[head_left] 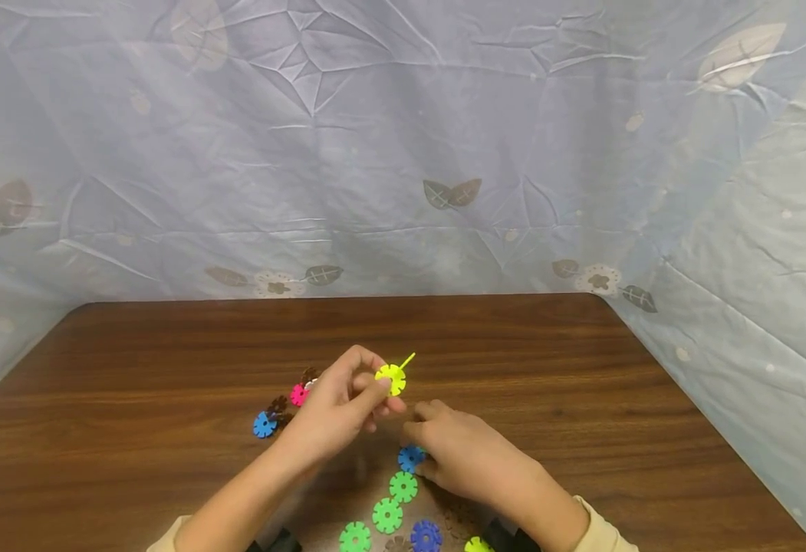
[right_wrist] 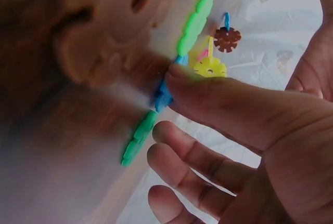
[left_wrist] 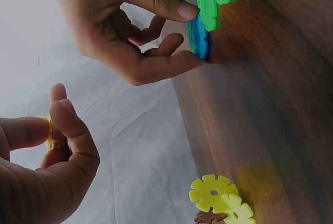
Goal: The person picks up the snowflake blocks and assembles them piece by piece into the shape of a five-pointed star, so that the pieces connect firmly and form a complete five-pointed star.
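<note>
In the head view my left hand [head_left: 337,402] pinches a yellow notched plastic disc [head_left: 392,379] between thumb and fingers, held up over the wooden table. A second yellow piece, seen edge-on, sticks out from it at the upper right. Lower and to the right, my right hand [head_left: 472,452] grips a blue notched disc [head_left: 410,458], thumb [right_wrist: 190,81] against its face. That blue disc joins a row of green discs [head_left: 403,487] running toward me. Another green disc [right_wrist: 139,138] sits at the blue one's other side in the right wrist view, beside my fingertips.
Left of my left arm lie a loose blue disc [head_left: 264,425], brown discs [head_left: 278,405] and a pink disc [head_left: 298,395]. Near me are a dark blue disc [head_left: 426,536], a green disc [head_left: 355,537] and a yellow disc [head_left: 477,545]. A patterned cloth [head_left: 389,153] hangs behind the table [head_left: 582,368].
</note>
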{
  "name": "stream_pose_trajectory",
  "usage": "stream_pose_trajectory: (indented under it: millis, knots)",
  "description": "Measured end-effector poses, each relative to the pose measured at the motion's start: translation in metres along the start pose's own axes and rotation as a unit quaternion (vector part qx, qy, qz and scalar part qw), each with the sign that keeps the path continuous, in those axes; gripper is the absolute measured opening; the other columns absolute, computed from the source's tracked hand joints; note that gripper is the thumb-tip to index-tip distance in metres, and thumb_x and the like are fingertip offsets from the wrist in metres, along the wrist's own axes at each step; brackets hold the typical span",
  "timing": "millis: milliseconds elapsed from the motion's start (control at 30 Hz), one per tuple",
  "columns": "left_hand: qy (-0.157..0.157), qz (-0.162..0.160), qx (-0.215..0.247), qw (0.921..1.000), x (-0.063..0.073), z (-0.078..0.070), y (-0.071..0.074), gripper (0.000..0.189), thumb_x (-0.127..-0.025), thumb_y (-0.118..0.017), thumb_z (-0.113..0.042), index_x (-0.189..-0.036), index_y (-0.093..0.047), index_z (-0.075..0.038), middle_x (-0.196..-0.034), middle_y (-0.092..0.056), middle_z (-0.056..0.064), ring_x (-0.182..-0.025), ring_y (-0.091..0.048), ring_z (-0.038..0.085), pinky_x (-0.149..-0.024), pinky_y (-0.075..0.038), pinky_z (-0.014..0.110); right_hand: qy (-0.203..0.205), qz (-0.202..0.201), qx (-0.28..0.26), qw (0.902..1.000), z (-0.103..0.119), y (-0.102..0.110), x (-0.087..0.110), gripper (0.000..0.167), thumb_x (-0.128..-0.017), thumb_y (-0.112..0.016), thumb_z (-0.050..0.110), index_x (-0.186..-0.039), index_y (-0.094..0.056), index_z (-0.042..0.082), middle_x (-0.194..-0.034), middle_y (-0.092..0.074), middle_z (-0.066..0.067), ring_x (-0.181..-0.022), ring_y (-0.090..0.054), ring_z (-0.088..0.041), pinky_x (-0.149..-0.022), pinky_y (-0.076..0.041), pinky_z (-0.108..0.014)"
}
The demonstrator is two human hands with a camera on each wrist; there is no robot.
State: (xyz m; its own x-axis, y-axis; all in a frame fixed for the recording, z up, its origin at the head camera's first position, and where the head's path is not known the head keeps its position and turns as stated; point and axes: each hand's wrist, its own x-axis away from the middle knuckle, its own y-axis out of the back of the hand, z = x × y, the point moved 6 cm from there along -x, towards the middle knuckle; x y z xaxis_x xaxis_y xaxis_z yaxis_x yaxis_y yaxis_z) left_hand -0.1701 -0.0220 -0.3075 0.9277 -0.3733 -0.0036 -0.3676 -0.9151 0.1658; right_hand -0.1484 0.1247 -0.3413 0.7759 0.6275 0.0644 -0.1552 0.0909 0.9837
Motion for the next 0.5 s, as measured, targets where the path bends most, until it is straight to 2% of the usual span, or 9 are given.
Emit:
stream_pose_trajectory:
  millis: [67,133,200,233,300,367,500]
  knots:
    - [0.0,0.0,-0.001,1.0,0.0,-0.001,0.0,0.018,-0.108,-0.052,-0.012,-0.121,-0.049,0.0,-0.097,-0.079,0.018,-0.085,-0.065,0.02,-0.068,-0.056,0.025,-0.008,0.003,-0.011,0.9999,-0.002,0.001,0.0,0.041,-0.088,-0.086,0.023,-0.125,-0.069,0.017,-0.119,-0.068,0.0,-0.105,-0.067,-0.015,-0.075,-0.059,-0.027]
    - [0.001,-0.001,-0.001,1.0,0.0,-0.001,0.0,0.018,-0.108,-0.052,-0.013,-0.121,-0.049,0.0,-0.097,-0.079,0.017,-0.085,-0.064,0.02,-0.068,-0.055,0.025,-0.012,-0.002,-0.034,0.9994,-0.004,0.005,0.0,0.042,-0.089,-0.085,0.021,-0.126,-0.067,0.018,-0.113,-0.07,0.004,-0.098,-0.066,-0.01,-0.074,-0.058,-0.025]
    - [0.002,-0.003,0.002,1.0,0.001,-0.001,0.0,0.019,-0.108,-0.052,-0.014,-0.122,-0.049,-0.001,-0.097,-0.079,0.016,-0.084,-0.064,0.018,-0.067,-0.054,0.025,-0.016,-0.023,-0.053,0.9982,-0.006,0.013,0.001,0.031,-0.091,-0.083,0.019,-0.117,-0.068,0.018,-0.099,-0.069,0.009,-0.085,-0.062,-0.005,-0.069,-0.054,-0.022]
    - [0.002,-0.004,0.004,1.0,0.001,-0.001,0.0,0.019,-0.108,-0.052,-0.014,-0.122,-0.049,-0.001,-0.096,-0.079,0.016,-0.083,-0.064,0.017,-0.066,-0.053,0.025,-0.017,-0.041,-0.063,0.997,-0.007,0.017,0.001,0.021,-0.092,-0.081,0.017,-0.108,-0.067,0.019,-0.09,-0.066,0.011,-0.078,-0.057,-0.003,-0.065,-0.051,-0.02]
    - [0.004,-0.006,0.006,1.0,0.001,-0.001,0.0,0.019,-0.109,-0.051,-0.015,-0.123,-0.049,-0.001,-0.095,-0.079,0.015,-0.082,-0.063,0.015,-0.064,-0.052,0.025,-0.02,-0.087,-0.082,0.9926,-0.01,0.028,0.003,0.017,-0.094,-0.078,0.014,-0.093,-0.062,0.019,-0.079,-0.058,0.013,-0.068,-0.048,-0.001,-0.06,-0.045,-0.019]
    - [0.003,-0.007,0.01,0.9999,0.001,-0.001,0.001,0.02,-0.109,-0.051,-0.015,-0.123,-0.049,-0.002,-0.093,-0.078,0.014,-0.081,-0.062,0.015,-0.063,-0.05,0.024,-0.019,-0.146,-0.086,0.9854,-0.012,0.04,0.005,0.018,-0.096,-0.076,0.011,-0.089,-0.061,0.019,-0.078,-0.059,0.012,-0.067,-0.046,0.0,-0.059,-0.044,-0.018]
    - [0.003,-0.009,0.012,0.9999,0.001,0.0,0.002,0.02,-0.109,-0.05,-0.016,-0.123,-0.048,-0.002,-0.091,-0.077,0.014,-0.08,-0.061,0.016,-0.061,-0.048,0.023,-0.005,-0.247,-0.096,0.9641,-0.012,0.058,0.012,0.012,-0.097,-0.075,0.009,-0.096,-0.066,0.017,-0.083,-0.064,0.009,-0.069,-0.047,0.001,-0.061,-0.046,-0.017]
